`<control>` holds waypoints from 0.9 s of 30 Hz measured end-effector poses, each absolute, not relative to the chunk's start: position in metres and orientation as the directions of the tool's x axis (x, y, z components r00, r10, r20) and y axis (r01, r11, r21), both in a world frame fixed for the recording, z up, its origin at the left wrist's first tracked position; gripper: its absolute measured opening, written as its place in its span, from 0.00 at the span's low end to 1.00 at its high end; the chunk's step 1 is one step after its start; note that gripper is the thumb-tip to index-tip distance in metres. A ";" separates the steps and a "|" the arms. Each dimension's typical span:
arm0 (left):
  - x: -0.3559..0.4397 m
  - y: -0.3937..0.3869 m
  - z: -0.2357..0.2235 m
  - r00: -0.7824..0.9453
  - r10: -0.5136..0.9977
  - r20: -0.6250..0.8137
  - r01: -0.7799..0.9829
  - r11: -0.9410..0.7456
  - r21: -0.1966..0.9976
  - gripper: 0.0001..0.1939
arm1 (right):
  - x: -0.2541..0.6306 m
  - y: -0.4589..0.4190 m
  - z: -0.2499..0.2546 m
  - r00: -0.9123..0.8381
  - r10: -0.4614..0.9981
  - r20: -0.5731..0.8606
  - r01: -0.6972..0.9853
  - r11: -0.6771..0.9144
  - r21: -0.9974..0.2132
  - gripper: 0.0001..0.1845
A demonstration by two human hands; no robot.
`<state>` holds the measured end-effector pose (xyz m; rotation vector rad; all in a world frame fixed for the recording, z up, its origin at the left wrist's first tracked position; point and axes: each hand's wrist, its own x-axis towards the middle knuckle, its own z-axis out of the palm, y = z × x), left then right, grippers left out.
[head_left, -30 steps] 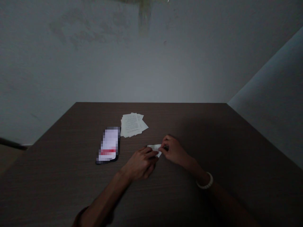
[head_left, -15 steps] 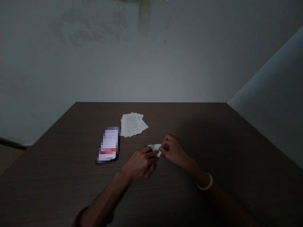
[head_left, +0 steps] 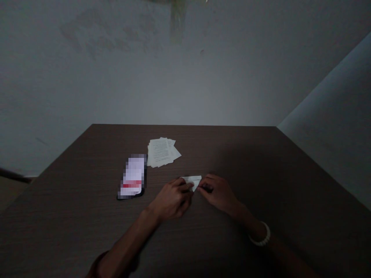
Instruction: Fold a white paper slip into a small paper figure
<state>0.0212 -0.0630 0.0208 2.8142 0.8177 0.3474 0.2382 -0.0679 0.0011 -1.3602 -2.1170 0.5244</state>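
A small folded piece of white paper (head_left: 194, 179) lies on the table between my hands. My left hand (head_left: 173, 199) is closed over its left part, fingers curled and thumb on the paper. On the other side, my right hand (head_left: 217, 192) has thumb and fingertips pinched together at the paper's right edge. The paper's upper edge shows as a straight band, and its left portion is hidden under my left fingers. A pale beaded bracelet (head_left: 265, 234) circles my right wrist.
A loose stack of printed paper sheets (head_left: 160, 152) lies farther back, left of the middle. Beside it is a smartphone (head_left: 133, 175) with a lit, blurred screen. The dark wooden table (head_left: 232, 141) meets a grey wall (head_left: 185, 85) at the back.
My right hand has shifted slightly down and right, from on top of the paper to its right edge, showing more of the paper. My left hand stays put.
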 end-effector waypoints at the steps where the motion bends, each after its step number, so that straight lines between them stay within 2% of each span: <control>1: 0.021 -0.063 0.021 0.824 0.542 0.167 0.497 -0.832 0.247 0.11 | 0.237 -0.069 0.001 -0.311 0.922 0.232 0.702 0.387 -0.598 0.03; 16: 0.019 -0.064 0.017 0.812 0.560 0.164 0.513 -0.819 0.256 0.11 | 0.226 -0.064 0.011 -0.239 0.964 0.117 0.760 0.260 -0.595 0.05; 27: 0.020 -0.063 0.020 0.816 0.550 0.178 0.499 -0.826 0.264 0.11 | 0.226 -0.065 0.008 -0.225 0.965 0.134 0.757 0.260 -0.599 0.05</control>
